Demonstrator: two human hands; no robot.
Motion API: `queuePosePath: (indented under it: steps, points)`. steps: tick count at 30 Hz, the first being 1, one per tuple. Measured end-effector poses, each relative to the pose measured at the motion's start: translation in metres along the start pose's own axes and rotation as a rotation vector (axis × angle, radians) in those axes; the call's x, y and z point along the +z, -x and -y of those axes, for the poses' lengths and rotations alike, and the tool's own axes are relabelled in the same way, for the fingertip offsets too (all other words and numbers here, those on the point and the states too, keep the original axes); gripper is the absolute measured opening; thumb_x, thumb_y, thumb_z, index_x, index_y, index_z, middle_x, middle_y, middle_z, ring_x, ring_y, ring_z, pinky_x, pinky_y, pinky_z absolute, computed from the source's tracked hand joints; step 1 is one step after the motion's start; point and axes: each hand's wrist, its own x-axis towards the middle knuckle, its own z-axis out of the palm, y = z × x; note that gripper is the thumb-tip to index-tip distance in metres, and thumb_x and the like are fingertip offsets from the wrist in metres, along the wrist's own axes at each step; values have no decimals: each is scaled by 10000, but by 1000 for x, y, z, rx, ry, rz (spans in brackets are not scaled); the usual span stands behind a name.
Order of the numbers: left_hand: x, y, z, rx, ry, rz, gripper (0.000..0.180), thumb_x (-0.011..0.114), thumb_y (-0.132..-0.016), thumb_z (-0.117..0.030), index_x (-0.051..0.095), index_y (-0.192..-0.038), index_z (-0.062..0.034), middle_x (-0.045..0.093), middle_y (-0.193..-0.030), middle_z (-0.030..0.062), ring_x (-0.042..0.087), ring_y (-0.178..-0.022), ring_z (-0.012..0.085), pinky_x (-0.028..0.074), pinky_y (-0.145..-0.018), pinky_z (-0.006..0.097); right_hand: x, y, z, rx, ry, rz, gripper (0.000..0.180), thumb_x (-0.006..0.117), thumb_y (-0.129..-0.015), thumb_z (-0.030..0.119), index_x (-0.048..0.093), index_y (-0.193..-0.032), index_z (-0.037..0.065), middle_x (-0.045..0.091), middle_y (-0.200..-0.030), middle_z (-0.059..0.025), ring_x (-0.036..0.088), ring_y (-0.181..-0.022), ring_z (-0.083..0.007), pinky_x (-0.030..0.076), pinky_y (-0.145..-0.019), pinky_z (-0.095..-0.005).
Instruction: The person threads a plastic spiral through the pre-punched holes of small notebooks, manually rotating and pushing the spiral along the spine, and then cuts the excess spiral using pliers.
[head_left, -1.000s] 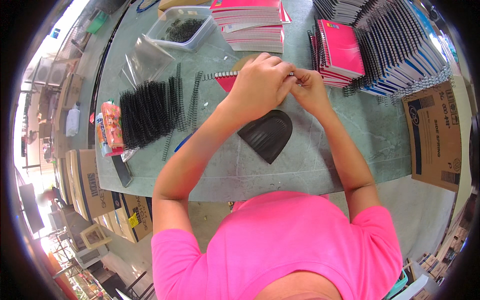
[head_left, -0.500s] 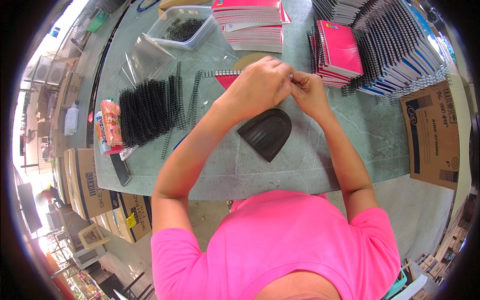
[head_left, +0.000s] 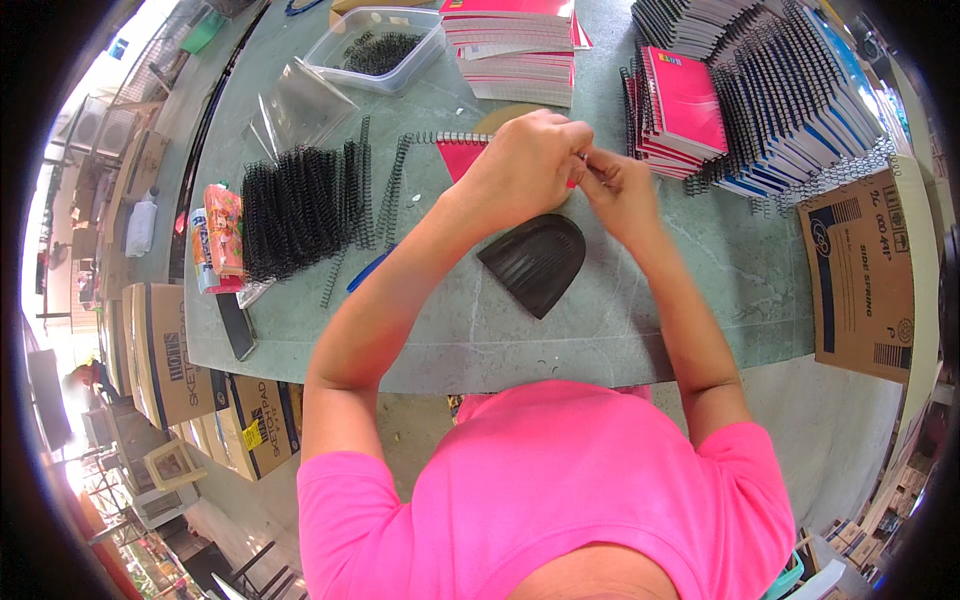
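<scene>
A small pink notebook is mostly hidden under my left hand, whose fingers are closed on it. A black spiral coil runs along the notebook's top edge, sticks out past its left end and bends down over the table. My right hand meets the left at the notebook's right end. Its thumb and fingers are pinched together, and what lies between them is too small to make out. Just below the hands lies a dark, ribbed, round-ended block.
Loose black coils lie heaped at left, beside a blue pen. Behind stand a clear tub of black pieces and stacked pink notebooks. Bound notebooks fill the right, near a cardboard box.
The view has shifted slightly. My hands stay together at the notebook's right end, with small finger movements, and a bit of pink now shows between them.
</scene>
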Motion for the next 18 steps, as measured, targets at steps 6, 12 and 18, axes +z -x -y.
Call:
queuePosePath:
  steps: [6,12,18]
  points:
    - [-13,-2,-18,-51,-13,-71,227,681,-710,-95,623,-926,-60,617,-884,117,578,-841,268,466,-736,334,6,7,13,-28,-233,-99,199,608,-833,83,656,-1016,22,667,-750,-60,574,-615,-78,439,-554,-250]
    - [-72,-7,-23,-163,-178,-571,192,706,-767,-152,654,-926,-56,630,-985,89,576,-943,221,438,-843,322,-99,-9,59,-477,270,-590,256,609,-807,44,654,-1059,44,676,-942,-87,635,-862,-191,485,-776,-298]
    - [-36,2,-13,-116,-207,-394,163,693,-780,-138,657,-916,-55,629,-961,92,570,-935,234,443,-822,329,-89,-2,-3,-372,948,-353,295,669,-783,201,664,-1063,109,626,-1103,-78,565,-1012,-271,437,-846,-375]
